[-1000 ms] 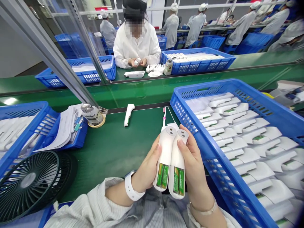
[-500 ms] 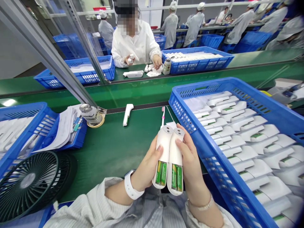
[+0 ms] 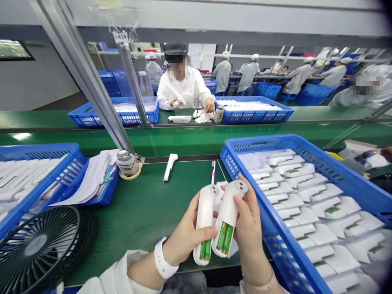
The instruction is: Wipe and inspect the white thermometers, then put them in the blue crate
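We hold two units just left of the blue crate (image 3: 260, 204): left hand (image 3: 186, 237) wrapped around one thermometer (image 3: 204, 220), right hand (image 3: 249, 228) around the other thermometer (image 3: 227, 222). Battery bays open, cells showing; looks like inspection. Next probably needs covers.

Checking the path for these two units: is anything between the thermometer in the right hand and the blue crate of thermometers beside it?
Nothing visible besides the crate's near wall. The right hand holds its thermometer just left of the blue crate, above the green mat.
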{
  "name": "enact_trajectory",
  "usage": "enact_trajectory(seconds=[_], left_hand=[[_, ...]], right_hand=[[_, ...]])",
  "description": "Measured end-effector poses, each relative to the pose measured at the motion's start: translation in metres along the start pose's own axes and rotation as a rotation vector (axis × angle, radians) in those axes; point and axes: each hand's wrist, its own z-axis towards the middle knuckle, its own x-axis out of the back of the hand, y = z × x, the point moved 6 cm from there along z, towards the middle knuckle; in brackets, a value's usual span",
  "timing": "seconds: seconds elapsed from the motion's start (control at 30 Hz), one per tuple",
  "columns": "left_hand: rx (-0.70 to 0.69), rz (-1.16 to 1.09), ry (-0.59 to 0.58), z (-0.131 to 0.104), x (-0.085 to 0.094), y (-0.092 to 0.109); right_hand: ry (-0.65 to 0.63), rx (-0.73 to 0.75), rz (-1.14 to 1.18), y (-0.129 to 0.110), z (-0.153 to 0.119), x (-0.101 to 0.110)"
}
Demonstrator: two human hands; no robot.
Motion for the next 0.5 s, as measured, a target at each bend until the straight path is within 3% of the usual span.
enact_trajectory(seconds=[0.17,0.33,0.4,0.5], left_hand=[[-0.046,0.013,-0.009,-0.007,0.004,0.005],[-0.064,0.138,0.104,-0.011,0.018,0.016],[-0.093,0.151,0.146,-0.012,0.03,0.023],[-0.11,0.109,0.139,-0.01,0.054,0.033]], right_hand=[[0.007,0.152,-0.045,-0.012,0.001,-0.013],[-0.046,0.224,-0.134,-0.021,0.009,-0.029],[-0.16,0.277,-0.18,-0.03,0.015,-0.036],[-0.475,0.263,-0.269,-0.044,0.025,-0.052]])
